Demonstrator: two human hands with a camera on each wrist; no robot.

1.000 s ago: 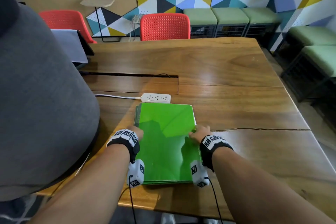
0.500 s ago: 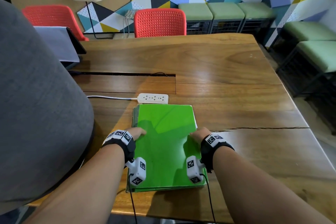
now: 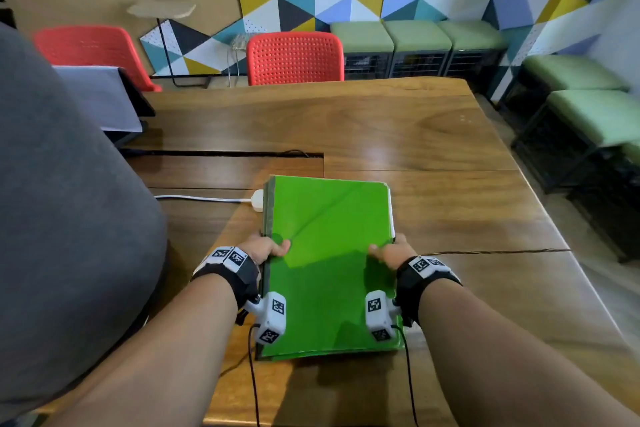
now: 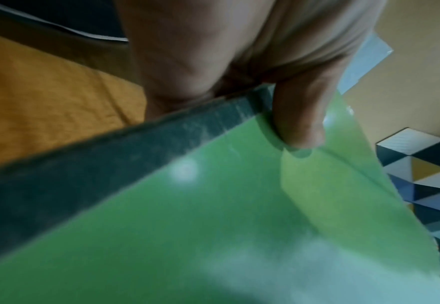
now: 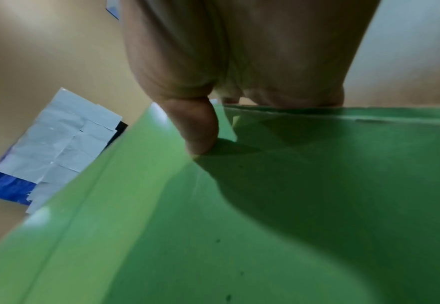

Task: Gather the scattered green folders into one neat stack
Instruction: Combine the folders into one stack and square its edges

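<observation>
A stack of green folders (image 3: 329,253) is held tilted over the wooden table (image 3: 433,156), its far end raised. My left hand (image 3: 266,248) grips the stack's left edge, thumb on the top cover. My right hand (image 3: 389,251) grips the right edge the same way. In the left wrist view the thumb (image 4: 299,121) presses on the green cover (image 4: 213,226) beside the dark stacked edges. In the right wrist view the thumb (image 5: 198,127) lies on the green cover (image 5: 291,205). The fingers under the stack are hidden.
A white power strip (image 3: 257,199) with its cable lies just behind the stack's left corner. A grey rounded shape (image 3: 62,218) fills the left side. A red chair (image 3: 294,57) stands at the table's far edge, green stools (image 3: 588,114) to the right.
Both hands have taken hold of the stack's sides and lifted its far end off the table; it now covers most of the power strip.
</observation>
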